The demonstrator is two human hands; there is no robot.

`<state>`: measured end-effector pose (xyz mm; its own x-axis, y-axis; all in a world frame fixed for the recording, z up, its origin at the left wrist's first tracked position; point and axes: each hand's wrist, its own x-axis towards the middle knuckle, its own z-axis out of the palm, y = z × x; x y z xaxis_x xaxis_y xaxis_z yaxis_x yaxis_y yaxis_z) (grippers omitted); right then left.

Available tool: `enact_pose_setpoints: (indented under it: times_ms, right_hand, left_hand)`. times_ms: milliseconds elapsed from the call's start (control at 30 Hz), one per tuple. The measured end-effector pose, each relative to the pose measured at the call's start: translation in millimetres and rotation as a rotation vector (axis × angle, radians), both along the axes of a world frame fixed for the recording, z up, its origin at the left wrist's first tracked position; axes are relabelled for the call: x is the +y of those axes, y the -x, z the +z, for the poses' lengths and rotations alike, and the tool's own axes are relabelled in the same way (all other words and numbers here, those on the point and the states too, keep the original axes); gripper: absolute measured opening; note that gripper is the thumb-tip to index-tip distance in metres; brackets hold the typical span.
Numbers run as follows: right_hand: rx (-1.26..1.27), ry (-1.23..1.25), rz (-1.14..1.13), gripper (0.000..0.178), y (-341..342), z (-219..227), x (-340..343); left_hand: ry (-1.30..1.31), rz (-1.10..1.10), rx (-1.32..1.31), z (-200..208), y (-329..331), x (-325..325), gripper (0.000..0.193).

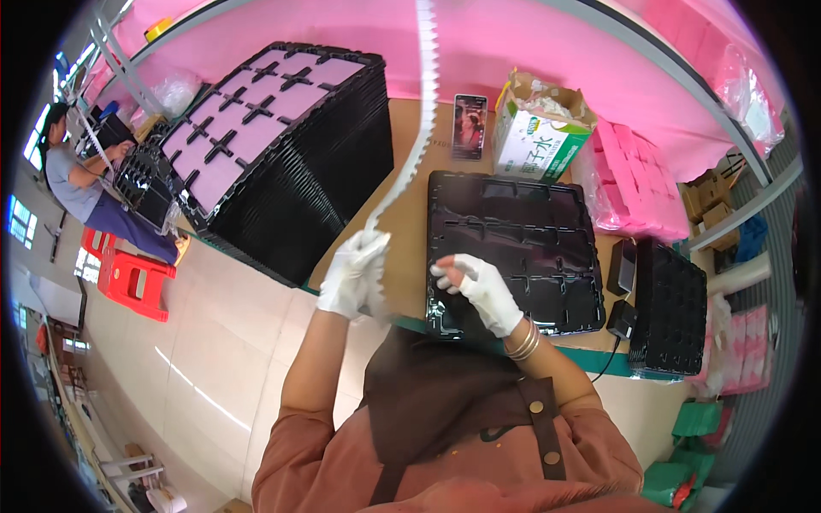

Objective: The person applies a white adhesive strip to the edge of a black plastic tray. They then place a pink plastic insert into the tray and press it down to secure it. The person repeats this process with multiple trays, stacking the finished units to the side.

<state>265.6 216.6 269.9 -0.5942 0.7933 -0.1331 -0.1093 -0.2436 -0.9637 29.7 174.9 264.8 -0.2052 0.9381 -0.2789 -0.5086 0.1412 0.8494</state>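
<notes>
My left hand (353, 275), in a white glove, is closed around a long white strip with a toothed edge (425, 103). The strip rises from the hand, curves and runs out of the top of the view. My right hand (479, 291) wears a white glove with bare fingertips showing. Its fingers are loosely bent and apart, with nothing seen in them, over the left part of a shiny black plastic tray (530, 244). That tray has shallow compartments and lies on the brown tabletop (402, 205).
Left stands a tall stack of black trays (333, 171) topped with pink sheets. Behind the tray are a phone (469, 128) and an open carton (543, 137). Wrapped pink blocks (637, 184), a black adapter (623, 319) and more black trays (670, 308) sit right. A co-worker (77, 175) works far left.
</notes>
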Motion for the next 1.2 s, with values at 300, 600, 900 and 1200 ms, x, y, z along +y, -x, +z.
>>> enact_pose_setpoints:
  times_ms: [300,600,900,1200]
  right_hand:
    - [-0.128,-0.054,0.173,0.032,49.6,-32.8,-19.5]
    - [-0.057,0.063,0.132,0.016,36.8,-18.0,-6.7]
    - [-0.226,-0.597,-0.191,0.011,37.4,-10.6,-11.4]
    - [-0.868,-0.975,0.003,0.008,30.6,-2.8,168.9]
  left_hand:
    - [-0.028,0.267,-0.296,39.6,-16.1,18.0,0.021]
    - [0.033,-0.046,0.090,10.8,-16.2,-14.8,0.021]
    - [-0.071,0.295,0.002,-1.7,-47.1,-9.5,0.007]
    - [-0.051,-0.007,0.001,-40.3,-77.4,6.7,0.018]
